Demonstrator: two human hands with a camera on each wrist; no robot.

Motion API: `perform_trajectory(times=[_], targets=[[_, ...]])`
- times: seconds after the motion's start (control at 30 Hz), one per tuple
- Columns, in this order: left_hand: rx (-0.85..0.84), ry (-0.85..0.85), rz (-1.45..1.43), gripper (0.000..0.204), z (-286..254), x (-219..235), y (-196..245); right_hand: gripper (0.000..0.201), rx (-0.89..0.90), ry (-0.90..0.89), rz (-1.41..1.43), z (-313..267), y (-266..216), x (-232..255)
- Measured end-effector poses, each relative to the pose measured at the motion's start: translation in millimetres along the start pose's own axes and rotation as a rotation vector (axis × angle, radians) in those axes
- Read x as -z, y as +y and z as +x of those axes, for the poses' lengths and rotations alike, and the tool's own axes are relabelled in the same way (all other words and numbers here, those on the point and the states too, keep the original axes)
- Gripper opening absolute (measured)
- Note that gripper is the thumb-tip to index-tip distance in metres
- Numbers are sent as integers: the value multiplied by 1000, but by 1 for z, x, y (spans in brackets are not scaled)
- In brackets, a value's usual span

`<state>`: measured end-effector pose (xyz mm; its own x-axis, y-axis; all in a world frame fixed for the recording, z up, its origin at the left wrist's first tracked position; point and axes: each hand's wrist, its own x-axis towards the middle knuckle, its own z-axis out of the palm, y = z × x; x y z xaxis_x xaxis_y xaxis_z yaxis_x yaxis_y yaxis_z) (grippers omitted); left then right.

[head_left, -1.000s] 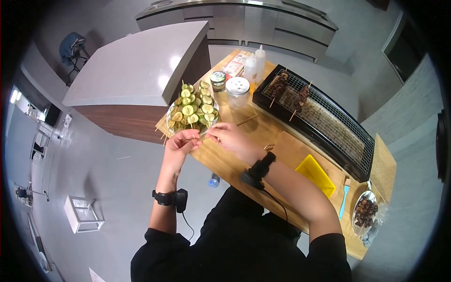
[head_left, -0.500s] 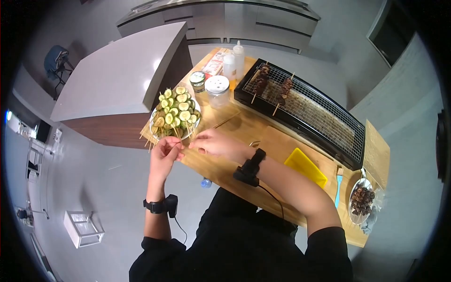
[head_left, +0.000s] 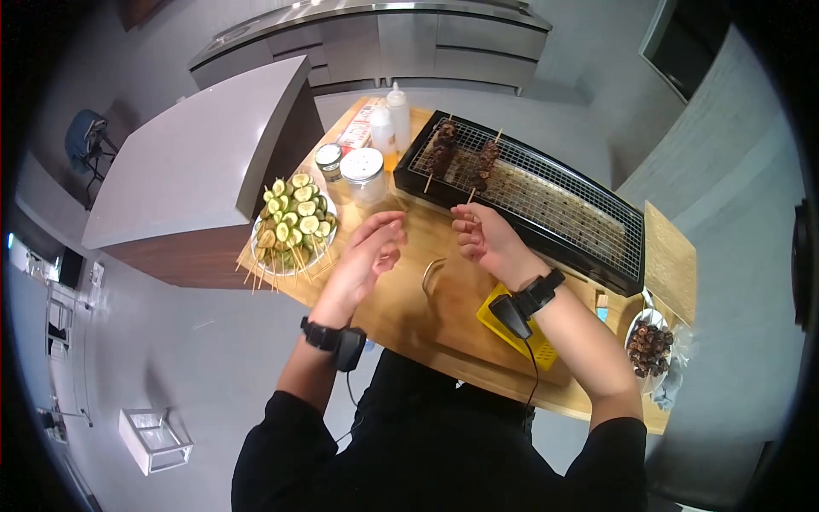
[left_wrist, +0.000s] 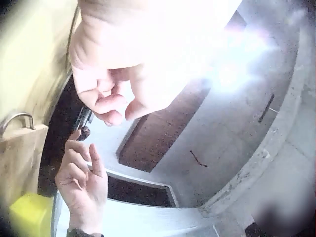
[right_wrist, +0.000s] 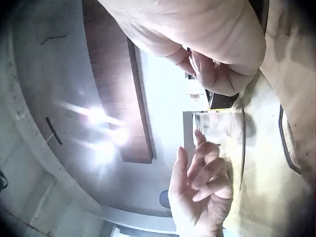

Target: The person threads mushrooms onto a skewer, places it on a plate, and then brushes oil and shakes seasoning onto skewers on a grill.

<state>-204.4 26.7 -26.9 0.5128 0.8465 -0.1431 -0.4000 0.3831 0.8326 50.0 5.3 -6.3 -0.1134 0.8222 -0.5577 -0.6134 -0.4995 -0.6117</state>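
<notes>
My right hand (head_left: pixel 495 243) hovers at the grill's near edge, its fingers loosely bent beside the lower stick end of a meat skewer (head_left: pixel 485 164); contact cannot be told. A second meat skewer (head_left: pixel 442 149) lies left of it on the black grill (head_left: pixel 636 247). Over the table, nearer the jar (head_left: pixel 364 175), my left hand (head_left: pixel 363 260) is raised with relaxed fingers and holds nothing visible. Cucumber skewers (head_left: pixel 294 224) are heaped on a white plate to its left. The left wrist view shows my right hand (left_wrist: pixel 81 177) with its thumb apart from the fingers.
Two squeeze bottles (head_left: pixel 398 115) and a small dark-sided jar (head_left: pixel 328 160) stand at the back. A yellow tray (head_left: pixel 554 350) is partly under my right wrist, on a cutting board. A plate of dark pieces (head_left: pixel 650 346) sits at the far right, near a brush (head_left: pixel 602 309).
Both hands have left the stick ends by the cucumber plate. My right hand has moved right to the grill, and my left hand has shifted right over the table. The head view has turned rightward.
</notes>
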Motion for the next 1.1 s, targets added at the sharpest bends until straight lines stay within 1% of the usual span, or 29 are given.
perform_trajectory(times=[0.07, 0.2, 0.3, 0.4, 0.5, 0.6, 0.73, 0.9, 1.1], targets=[[82, 12, -62, 29, 27, -6, -12, 17, -5, -6, 45, 5, -1, 9], [166, 69, 58, 30, 56, -22, -22, 15, -16, -51, 101, 18, -4, 21], [130, 27, 94, 30, 72, -17, -29, 14, 3, -78, 106, 25, -4, 25], [130, 57, 100, 30, 83, -20, -28, 16, 24, -71, 114, 25, -4, 26], [115, 84, 116, 27, 89, -26, -23, 16, 67, -61, 69, 21, -9, 26], [86, 66, 150, 23, 102, -24, -25, 16, 136, -65, 7, 18, -11, 28], [44, 52, 178, 20, 113, -23, -30, 15, 164, -65, -45, 14, -14, 31], [-6, 1, 155, 19, 112, -27, -30, 15, 217, -78, -143, -1, -17, 34], [-7, -81, 183, 18, 106, -55, -26, 14, 269, -58, -264, -43, -46, 51]])
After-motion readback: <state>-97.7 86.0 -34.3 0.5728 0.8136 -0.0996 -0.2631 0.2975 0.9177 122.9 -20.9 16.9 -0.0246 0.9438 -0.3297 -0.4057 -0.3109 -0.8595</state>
